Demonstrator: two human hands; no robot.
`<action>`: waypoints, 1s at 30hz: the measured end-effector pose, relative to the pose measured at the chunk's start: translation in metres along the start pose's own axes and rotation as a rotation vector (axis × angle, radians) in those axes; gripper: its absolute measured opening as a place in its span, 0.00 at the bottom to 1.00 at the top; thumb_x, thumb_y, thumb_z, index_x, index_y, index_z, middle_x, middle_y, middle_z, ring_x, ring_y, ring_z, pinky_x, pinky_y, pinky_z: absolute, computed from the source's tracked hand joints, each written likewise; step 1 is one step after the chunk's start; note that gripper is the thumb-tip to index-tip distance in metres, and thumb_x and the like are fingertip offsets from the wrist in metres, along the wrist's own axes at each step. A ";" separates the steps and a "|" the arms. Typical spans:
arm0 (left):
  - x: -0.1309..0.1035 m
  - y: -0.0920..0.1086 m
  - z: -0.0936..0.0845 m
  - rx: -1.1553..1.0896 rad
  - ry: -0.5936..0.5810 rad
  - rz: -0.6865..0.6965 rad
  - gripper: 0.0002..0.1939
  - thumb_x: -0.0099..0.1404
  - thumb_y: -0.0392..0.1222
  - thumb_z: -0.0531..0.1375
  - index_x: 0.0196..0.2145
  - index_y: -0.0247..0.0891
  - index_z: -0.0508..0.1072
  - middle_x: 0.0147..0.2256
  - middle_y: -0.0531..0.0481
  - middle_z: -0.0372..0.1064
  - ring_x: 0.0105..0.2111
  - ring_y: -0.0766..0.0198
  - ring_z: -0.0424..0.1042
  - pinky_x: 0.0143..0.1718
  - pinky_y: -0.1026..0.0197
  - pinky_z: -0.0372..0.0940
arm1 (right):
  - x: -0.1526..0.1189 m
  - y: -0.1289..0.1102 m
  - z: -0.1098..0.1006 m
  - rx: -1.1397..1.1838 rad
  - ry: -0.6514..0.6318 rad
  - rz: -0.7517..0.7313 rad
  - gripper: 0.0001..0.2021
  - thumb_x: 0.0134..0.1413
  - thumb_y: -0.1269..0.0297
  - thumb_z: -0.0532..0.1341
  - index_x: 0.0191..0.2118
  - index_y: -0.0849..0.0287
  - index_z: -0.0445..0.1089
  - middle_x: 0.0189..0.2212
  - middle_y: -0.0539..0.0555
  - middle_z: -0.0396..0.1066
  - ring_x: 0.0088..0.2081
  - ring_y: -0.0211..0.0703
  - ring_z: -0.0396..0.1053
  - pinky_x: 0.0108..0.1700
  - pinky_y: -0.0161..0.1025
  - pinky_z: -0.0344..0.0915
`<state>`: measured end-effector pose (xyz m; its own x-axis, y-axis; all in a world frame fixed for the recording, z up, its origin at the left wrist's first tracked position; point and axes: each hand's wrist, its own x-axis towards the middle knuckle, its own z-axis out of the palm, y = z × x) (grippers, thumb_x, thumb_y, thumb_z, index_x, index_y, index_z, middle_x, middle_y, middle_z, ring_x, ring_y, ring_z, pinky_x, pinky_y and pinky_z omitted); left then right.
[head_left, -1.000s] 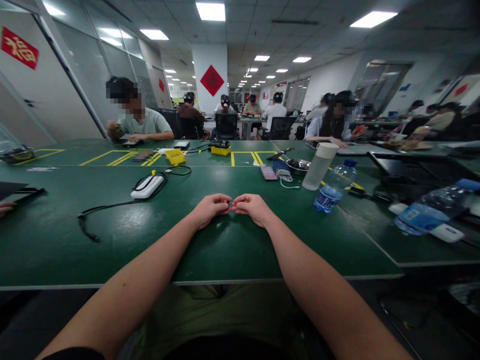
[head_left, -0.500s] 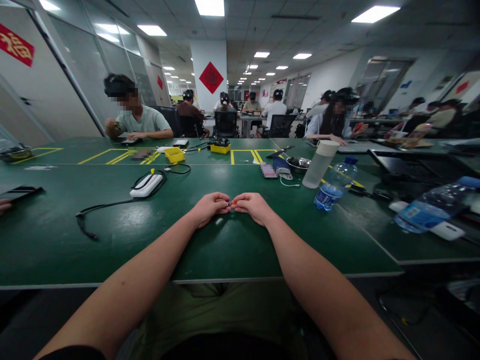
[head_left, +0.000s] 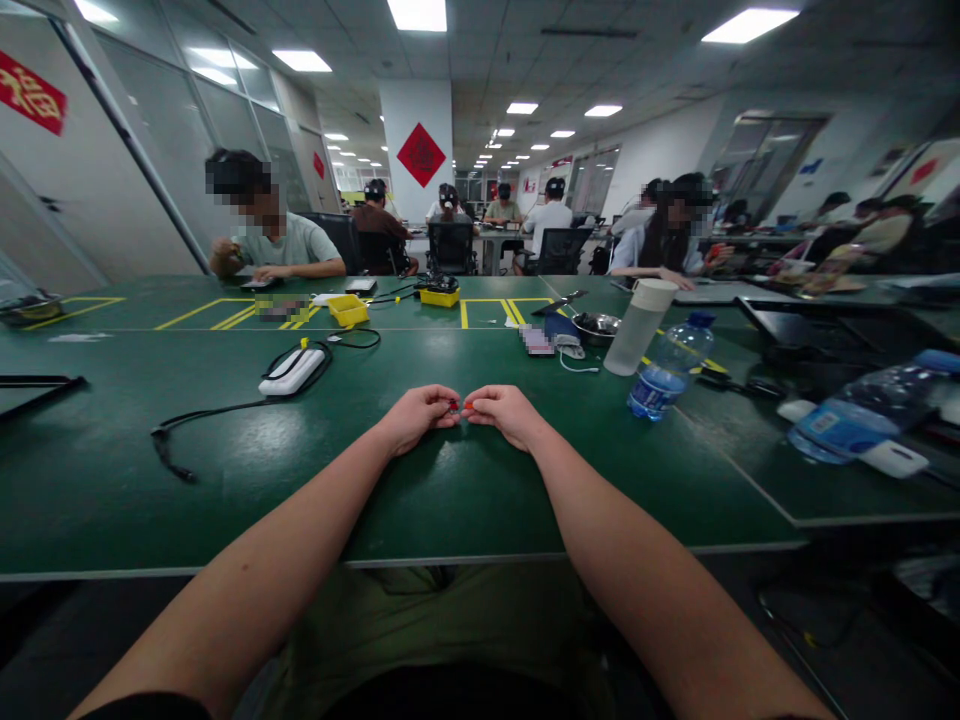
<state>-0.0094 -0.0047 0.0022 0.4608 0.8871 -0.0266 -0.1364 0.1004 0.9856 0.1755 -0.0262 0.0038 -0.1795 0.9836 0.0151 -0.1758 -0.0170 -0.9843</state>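
Note:
Above the green table (head_left: 247, 480), my left hand (head_left: 421, 415) pinches a tiny dark red piece (head_left: 453, 406) between thumb and fingers. My right hand (head_left: 504, 412) faces it, its fingertips closed on a small orange-red piece (head_left: 469, 406). The fingertips of the two hands are very close together; whether the pieces touch is too small to tell. Both pieces are partly covered by fingers.
A white power bank (head_left: 292, 371) with a black cable lies at the left. To the right stand a frosted bottle (head_left: 639, 328) and a water bottle (head_left: 670, 368). Yellow trays (head_left: 349, 310) are further back. Several people sit beyond the table.
The fingers have shifted slightly, and more of the red piece shows in my left hand. At the far left edge, another person's hand has gone out of view.

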 end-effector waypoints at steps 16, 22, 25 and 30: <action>-0.004 0.004 0.001 0.064 -0.040 0.004 0.13 0.56 0.32 0.62 0.41 0.33 0.71 0.35 0.46 0.71 0.30 0.69 0.73 0.34 0.65 0.69 | 0.000 0.003 0.000 -0.066 -0.015 -0.029 0.07 0.42 0.72 0.66 0.30 0.65 0.70 0.24 0.54 0.73 0.28 0.37 0.74 0.32 0.32 0.72; -0.002 0.004 0.001 -0.030 -0.029 -0.040 0.11 0.58 0.30 0.60 0.40 0.31 0.70 0.35 0.42 0.72 0.33 0.65 0.75 0.38 0.63 0.71 | 0.000 0.002 0.001 -0.009 -0.018 -0.011 0.05 0.44 0.73 0.66 0.29 0.64 0.70 0.27 0.55 0.74 0.30 0.39 0.75 0.34 0.33 0.73; -0.002 0.004 0.000 -0.063 -0.034 -0.036 0.12 0.57 0.28 0.60 0.40 0.31 0.70 0.35 0.41 0.72 0.35 0.63 0.75 0.40 0.62 0.71 | 0.000 0.001 0.001 -0.011 -0.010 -0.007 0.05 0.43 0.75 0.65 0.29 0.64 0.70 0.28 0.55 0.74 0.31 0.39 0.75 0.34 0.32 0.73; -0.001 0.002 -0.001 -0.052 -0.026 -0.007 0.12 0.56 0.27 0.60 0.40 0.32 0.70 0.36 0.43 0.71 0.36 0.63 0.75 0.40 0.62 0.71 | -0.001 0.000 0.001 -0.018 -0.006 0.004 0.06 0.42 0.77 0.64 0.30 0.65 0.70 0.29 0.55 0.74 0.32 0.39 0.75 0.33 0.31 0.72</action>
<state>-0.0110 -0.0052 0.0037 0.4841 0.8745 -0.0289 -0.1777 0.1306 0.9754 0.1742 -0.0271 0.0037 -0.1863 0.9824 0.0126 -0.1575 -0.0172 -0.9874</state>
